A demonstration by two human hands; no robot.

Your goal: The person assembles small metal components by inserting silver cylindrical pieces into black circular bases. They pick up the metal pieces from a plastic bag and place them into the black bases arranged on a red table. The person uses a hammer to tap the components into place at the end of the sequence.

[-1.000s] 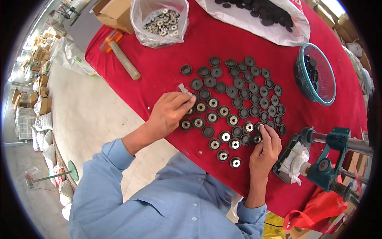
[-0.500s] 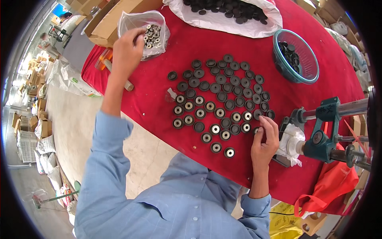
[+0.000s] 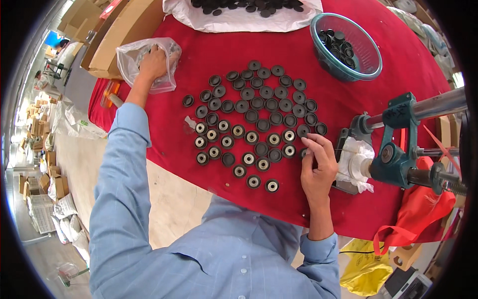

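My left hand [image 3: 153,64] reaches into a clear plastic bag [image 3: 166,85] of small metal bearings, at the table's far left. Its fingertips are hidden among the bearings, so its grip does not show. At the right of the spread of parts, my right hand [image 3: 319,167] has thumb and fingers bent around the edge of a black round cap [image 3: 303,153], mostly covered by the hand. Many black caps [image 3: 266,91] lie in loose rows on the red cloth. Those nearest me, such as one black cap [image 3: 272,185], have a metal bearing seated in the middle.
Right of my right hand stands a green metal press [image 3: 398,149] with a white-wrapped end. A teal basket [image 3: 318,55] of black caps and a white sack [image 3: 239,25] of more sit farther back. A cardboard box [image 3: 114,45] and an orange-handled tool [image 3: 110,94] are at left.
My left hand has gone from the bag's edge down into the bearings. My right hand keeps its pose by the same cap. The whole view has shifted a little.
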